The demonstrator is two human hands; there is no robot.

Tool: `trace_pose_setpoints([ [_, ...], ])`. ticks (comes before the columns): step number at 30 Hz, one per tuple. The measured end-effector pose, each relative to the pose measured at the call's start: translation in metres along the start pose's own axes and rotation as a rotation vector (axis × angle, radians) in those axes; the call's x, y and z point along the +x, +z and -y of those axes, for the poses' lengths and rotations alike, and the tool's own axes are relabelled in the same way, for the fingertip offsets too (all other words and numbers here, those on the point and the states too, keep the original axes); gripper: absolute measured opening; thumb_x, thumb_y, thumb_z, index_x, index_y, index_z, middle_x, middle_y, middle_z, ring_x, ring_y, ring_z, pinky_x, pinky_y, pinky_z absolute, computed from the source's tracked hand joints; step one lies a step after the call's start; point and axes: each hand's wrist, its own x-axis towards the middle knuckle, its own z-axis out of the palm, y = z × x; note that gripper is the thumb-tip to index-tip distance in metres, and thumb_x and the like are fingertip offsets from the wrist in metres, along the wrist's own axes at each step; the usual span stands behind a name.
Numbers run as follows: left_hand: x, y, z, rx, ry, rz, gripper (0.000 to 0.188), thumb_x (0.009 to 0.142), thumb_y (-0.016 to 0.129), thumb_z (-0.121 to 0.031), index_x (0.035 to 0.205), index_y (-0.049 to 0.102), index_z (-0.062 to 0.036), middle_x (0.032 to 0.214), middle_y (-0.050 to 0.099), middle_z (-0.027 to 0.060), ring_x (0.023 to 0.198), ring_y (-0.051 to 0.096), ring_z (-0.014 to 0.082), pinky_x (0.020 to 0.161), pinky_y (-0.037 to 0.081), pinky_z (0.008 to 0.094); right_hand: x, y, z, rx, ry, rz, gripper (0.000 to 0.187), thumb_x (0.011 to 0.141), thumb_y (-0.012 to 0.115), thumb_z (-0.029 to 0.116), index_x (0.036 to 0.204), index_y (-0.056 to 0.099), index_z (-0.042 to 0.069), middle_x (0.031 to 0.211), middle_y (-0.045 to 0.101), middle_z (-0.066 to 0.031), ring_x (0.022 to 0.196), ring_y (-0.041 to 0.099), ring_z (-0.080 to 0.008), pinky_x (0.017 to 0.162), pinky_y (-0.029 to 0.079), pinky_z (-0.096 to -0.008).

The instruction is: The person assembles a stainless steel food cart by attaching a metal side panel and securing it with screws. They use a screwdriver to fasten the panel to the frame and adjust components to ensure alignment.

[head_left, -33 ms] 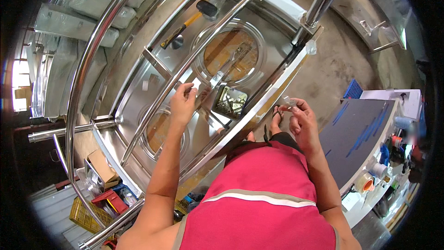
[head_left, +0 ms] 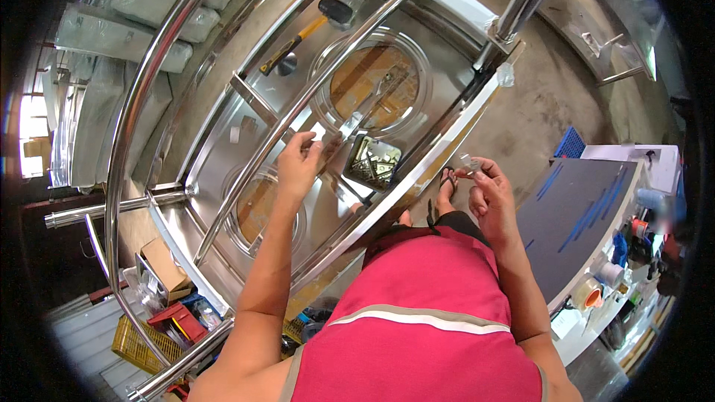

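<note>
My left hand (head_left: 299, 167) is raised over the stainless-steel frame, thumb and fingertips drawn together beside a metal bar. A tiny white patch shows at the fingertips; whether it is held or lies behind them I cannot tell. Out past the frame's near edge, my right hand (head_left: 490, 192) pinches a small, shiny, silvery-clear piece (head_left: 468, 162) between thumb and forefinger, the other fingers curled. Between the hands, a dark-rimmed tray (head_left: 344, 173) of bolts and loose metal hardware sits on the steel panel. A wrench (head_left: 381, 97) lies just beyond it, across a round opening.
A black-headed mallet (head_left: 307, 30) rests on the far panel. Curved steel tubing (head_left: 128, 119) rises at the left, with wrapped parts (head_left: 123, 37) behind it. To the right is a dark-topped table (head_left: 573, 216) with tape rolls. A yellow crate (head_left: 138, 342) stands lower left.
My left hand's fingertips have moved very slightly to the right. The view has shifted a little; my right hand keeps its pinch on the small piece.
</note>
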Motion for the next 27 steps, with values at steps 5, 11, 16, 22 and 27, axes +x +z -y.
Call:
trace_pose_setpoints([
  [5, 0.003, 0.019, -0.006, 0.031, 0.079, 0.206, 0.027, 0.093, 0.07, -0.015, 0.116, 0.069, -0.0004, 0.101, 0.075, 0.0165, 0.092, 0.073, 0.0274, 0.083, 0.055, 0.0381, -0.002, 0.004, -0.009, -0.02, 0.034, -0.055, 0.037, 0.099, 0.062, 0.018, 0.129, 0.055, -0.002, 0.113, 0.072, -0.0185, 0.046, 0.038, 0.0006, 0.042, 0.034, -0.0161],
  [11, 0.024, 0.065, -0.015, 0.435, 0.362, 0.642, 0.019, 0.09, 0.066, -0.012, 0.106, 0.07, -0.0029, 0.099, 0.073, 0.0201, 0.093, 0.071, 0.0399, 0.08, 0.054, 0.0488, 0.0, 0.011, -0.019, -0.037, 0.032, -0.063, 0.036, 0.1, 0.062, 0.019, 0.127, 0.057, -0.003, 0.112, 0.072, -0.0169, 0.046, 0.038, 0.0005, 0.043, 0.035, -0.0163],
  [16, 0.028, 0.099, -0.001, 0.657, 0.408, 0.745, 0.015, 0.089, 0.06, -0.01, 0.098, 0.071, -0.0047, 0.095, 0.073, 0.0221, 0.093, 0.072, 0.0417, 0.078, 0.058, 0.0508, -0.008, 0.015, -0.019, -0.036, -0.007, -0.071, 0.034, 0.101, 0.061, 0.019, 0.128, 0.057, -0.002, 0.112, 0.072, -0.0167, 0.046, 0.038, 0.0005, 0.044, 0.035, -0.0167],
  [22, 0.028, 0.116, 0.015, 0.764, 0.519, 0.806, 0.02, 0.091, 0.058, -0.007, 0.102, 0.074, -0.006, 0.105, 0.071, 0.0228, 0.099, 0.072, 0.0412, 0.084, 0.059, 0.0496, -0.016, 0.01, -0.022, 0.005, -0.046, -0.116, 0.034, 0.101, 0.06, 0.018, 0.129, 0.056, -0.002, 0.112, 0.072, -0.0177, 0.046, 0.038, 0.0001, 0.044, 0.036, -0.0171],
  [27, 0.031, 0.115, 0.016, 0.85, 0.499, 0.777, 0.019, 0.089, 0.06, -0.007, 0.096, 0.076, 0.0005, 0.117, 0.07, 0.0237, 0.102, 0.072, 0.0402, 0.086, 0.06, 0.048, -0.018, 0.004, -0.025, 0.032, -0.053, -0.124, 0.035, 0.101, 0.061, 0.018, 0.129, 0.055, -0.001, 0.112, 0.072, -0.0197, 0.045, 0.038, -0.0004, 0.044, 0.036, -0.0174],
])
